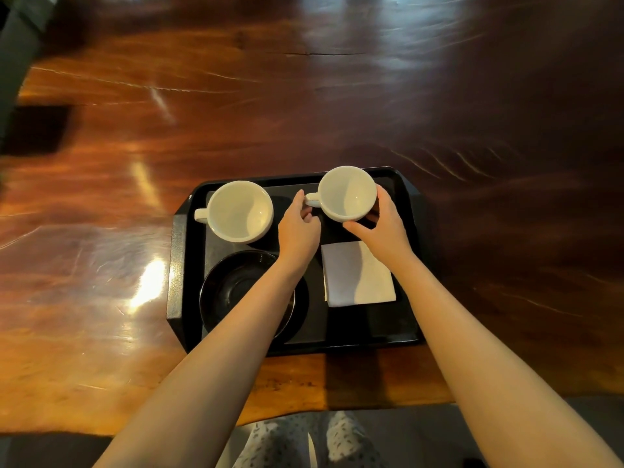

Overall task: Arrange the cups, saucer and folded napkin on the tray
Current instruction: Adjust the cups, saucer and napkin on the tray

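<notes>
**Both hands on the right-hand cup, far right corner of tray**

Black tray sits on a glossy wooden table, near its front edge. Four items on it:

- Left cup, white, upright, far left of the tray, handle pointing left. Untouched.
- Right cup, white, upright, at the far right — handle pointing left. Whether its base touches the tray cannot be told.
- Black saucer, near left, partly hidden under the left forearm.
- Folded napkin, white, flat, near right, just behind the right wrist.

Right hand wraps the right cup's body, thumb on the near side and fingers round the far side — closed on it. Left hand is loosely curled with fingertips at the cup's handle; contact looks light, a firm pinch is not confirmed.
</notes>
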A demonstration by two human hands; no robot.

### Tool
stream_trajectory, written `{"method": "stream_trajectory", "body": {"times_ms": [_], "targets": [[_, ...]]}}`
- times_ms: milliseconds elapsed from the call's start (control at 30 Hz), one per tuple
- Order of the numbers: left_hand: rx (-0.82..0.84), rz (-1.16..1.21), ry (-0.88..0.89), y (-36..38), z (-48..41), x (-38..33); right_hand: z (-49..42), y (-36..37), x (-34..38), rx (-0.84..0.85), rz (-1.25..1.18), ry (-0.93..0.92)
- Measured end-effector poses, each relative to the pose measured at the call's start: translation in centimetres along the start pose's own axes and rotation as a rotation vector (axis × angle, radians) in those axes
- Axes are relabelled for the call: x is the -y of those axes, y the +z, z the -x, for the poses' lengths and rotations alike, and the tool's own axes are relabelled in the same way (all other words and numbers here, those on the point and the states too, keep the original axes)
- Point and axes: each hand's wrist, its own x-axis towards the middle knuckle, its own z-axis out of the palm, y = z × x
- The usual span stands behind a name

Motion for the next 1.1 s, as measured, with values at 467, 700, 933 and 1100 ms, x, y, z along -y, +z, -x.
{"method": "stream_trajectory", "body": {"times_ms": [467,700,933,1100], "targets": [[0.001,-0.540,0.263,1.8,6.7,6.5,7.1,-0.4,-2.7,0.058,0.451,0.057],[-0.050,-0.593,0.254,1.3,6.8,7.0,7.8,0.8,-2.7,0.027,0.440,0.051],[-0.025,-0.493,0.296,-0.4,7.9,5.2,8.2,0.2,-1.8,0.022,0.394,0.043],[-0.250,-0.206,0.332,-8.7,7.9,4.1,9.0,1.3,0.9,0.041,0.314,-0.115]]}}
